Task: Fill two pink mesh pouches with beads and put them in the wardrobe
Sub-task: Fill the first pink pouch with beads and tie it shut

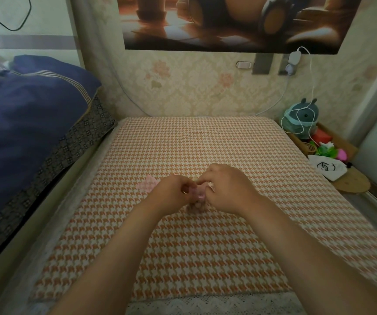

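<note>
Fingers (207,177) on both hands are curled in and pinching the same little thing, a pink mesh pouch (197,194). It's held right between the left hand (171,193) and the right hand (227,189), just above the table. Left hand has it from one side, right hand from the other, knuckles nearly touching. Can't tell from here whether the mouth of the pouch is open or drawn shut, it's too small and blurry.

Directly under the pouch there's a smudgy pinkish clump on the cloth that looks like the beads (195,208), though I can't pick out single ones. The second pouch (147,184) lies flat on the cloth just left of the left hand, partly hidden behind it, nobody touching it.

All of this is around the middle of a table covered in an orange-and-white houndstooth cloth (205,144). Off to the left is a bed with navy bedding (24,123). In the far right corner sits a teal plush toy (301,119) with a white cable (312,83) draped over it. Nearer than that is a white drawstring bag (327,169) with a face drawn on it.
</note>
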`<action>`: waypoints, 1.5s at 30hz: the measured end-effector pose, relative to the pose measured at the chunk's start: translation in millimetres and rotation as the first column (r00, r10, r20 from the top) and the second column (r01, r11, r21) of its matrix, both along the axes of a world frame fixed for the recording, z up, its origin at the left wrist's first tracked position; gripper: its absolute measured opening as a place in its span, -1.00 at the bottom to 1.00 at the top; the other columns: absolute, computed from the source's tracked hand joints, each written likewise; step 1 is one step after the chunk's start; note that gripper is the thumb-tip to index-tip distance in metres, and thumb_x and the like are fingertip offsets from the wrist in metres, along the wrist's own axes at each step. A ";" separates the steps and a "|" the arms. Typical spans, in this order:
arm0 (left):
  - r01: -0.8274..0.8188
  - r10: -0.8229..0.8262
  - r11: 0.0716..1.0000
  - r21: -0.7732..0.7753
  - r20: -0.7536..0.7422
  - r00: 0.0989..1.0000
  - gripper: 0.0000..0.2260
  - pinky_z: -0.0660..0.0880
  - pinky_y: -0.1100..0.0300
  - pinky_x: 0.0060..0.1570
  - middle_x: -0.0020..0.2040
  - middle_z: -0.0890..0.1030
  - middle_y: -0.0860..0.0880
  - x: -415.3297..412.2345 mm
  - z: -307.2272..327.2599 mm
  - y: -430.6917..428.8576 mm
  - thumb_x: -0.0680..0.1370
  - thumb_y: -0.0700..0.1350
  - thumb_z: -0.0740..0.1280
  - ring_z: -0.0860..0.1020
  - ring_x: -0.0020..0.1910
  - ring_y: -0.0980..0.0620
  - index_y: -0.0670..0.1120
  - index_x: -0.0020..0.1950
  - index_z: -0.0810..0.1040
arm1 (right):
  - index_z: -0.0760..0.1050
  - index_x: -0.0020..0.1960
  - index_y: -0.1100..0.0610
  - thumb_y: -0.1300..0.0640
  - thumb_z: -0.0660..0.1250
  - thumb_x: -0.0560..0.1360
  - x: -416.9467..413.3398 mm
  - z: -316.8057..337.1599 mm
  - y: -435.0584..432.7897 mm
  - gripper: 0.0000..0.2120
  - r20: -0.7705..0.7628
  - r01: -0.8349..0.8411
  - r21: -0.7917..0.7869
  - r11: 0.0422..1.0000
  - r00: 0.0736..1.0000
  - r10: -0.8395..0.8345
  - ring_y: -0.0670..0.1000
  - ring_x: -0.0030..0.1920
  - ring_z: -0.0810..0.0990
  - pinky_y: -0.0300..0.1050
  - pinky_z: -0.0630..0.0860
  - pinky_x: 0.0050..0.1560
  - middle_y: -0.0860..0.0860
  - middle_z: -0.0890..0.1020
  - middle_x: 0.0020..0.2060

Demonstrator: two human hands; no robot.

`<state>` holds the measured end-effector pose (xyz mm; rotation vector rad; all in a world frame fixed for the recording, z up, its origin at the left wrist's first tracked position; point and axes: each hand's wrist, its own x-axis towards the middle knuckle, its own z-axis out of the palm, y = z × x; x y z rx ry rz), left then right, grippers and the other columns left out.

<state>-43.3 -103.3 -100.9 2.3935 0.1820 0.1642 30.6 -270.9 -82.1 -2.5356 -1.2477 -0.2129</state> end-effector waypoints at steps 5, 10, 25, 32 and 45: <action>0.021 -0.021 1.000 0.009 0.007 1.000 -0.81 0.52 0.24 -0.13 -0.20 0.63 0.14 0.1 -0.3 -0.9 0.48 -0.07 0.49 0.58 -0.21 0.16 -0.01 0.08 0.67 | 0.59 0.32 -0.20 -0.03 0.23 0.62 -3.2 1.8 0.3 -0.68 -0.033 -0.016 -0.124 0.992 0.999 0.012 0.00 0.17 0.50 0.02 0.48 0.18 -0.07 0.57 0.13; 0.034 -0.034 0.999 0.022 0.022 0.999 -0.81 0.59 0.10 -0.08 -0.14 0.69 0.05 0.8 -3.4 0.8 0.52 -0.05 0.43 0.64 -0.15 0.07 0.04 0.13 0.65 | 0.67 0.20 -0.11 0.03 0.22 0.61 -2.2 2.3 0.6 -0.71 0.023 -0.007 -0.069 0.998 1.000 0.008 0.00 0.12 0.54 -0.03 0.48 0.12 -0.07 0.60 0.08; 0.026 -0.025 0.998 -0.065 0.021 0.999 -0.75 0.53 0.34 -0.15 -0.09 0.64 0.20 -1.8 1.1 -2.5 0.44 0.01 0.52 0.58 -0.18 0.35 0.07 0.10 0.64 | 0.60 0.28 -0.11 -0.03 0.41 0.56 8.9 -12.6 -9.6 -0.70 -0.388 0.090 0.012 0.996 0.918 -0.078 -0.07 0.02 0.62 -0.01 0.60 0.08 -0.13 0.67 0.06; -0.012 0.012 1.000 -0.021 0.039 0.999 -0.72 0.45 0.46 -0.28 -0.10 0.66 0.17 -0.7 -2.6 -6.3 0.39 -0.05 0.56 0.58 -0.24 0.29 0.03 0.09 0.69 | 0.66 0.08 -0.10 -0.03 0.41 0.55 8.3 -13.4 -6.5 -0.87 -0.365 0.094 0.047 0.994 0.928 -0.071 -0.10 -0.09 0.63 0.06 0.63 0.01 -0.15 0.67 -0.12; 0.016 -0.016 1.000 -0.016 0.005 1.000 -0.76 0.52 0.30 -0.25 -0.20 0.62 0.14 3.9 -13.5 -10.8 0.33 0.01 0.58 0.59 -0.23 0.21 0.07 -0.07 0.62 | 0.42 0.21 -0.13 -0.08 0.42 0.54 3.9 -5.6 -3.7 -0.71 -0.272 0.036 0.123 0.992 0.962 -0.001 -0.11 -0.01 0.56 -0.05 0.57 0.00 -0.19 0.54 0.17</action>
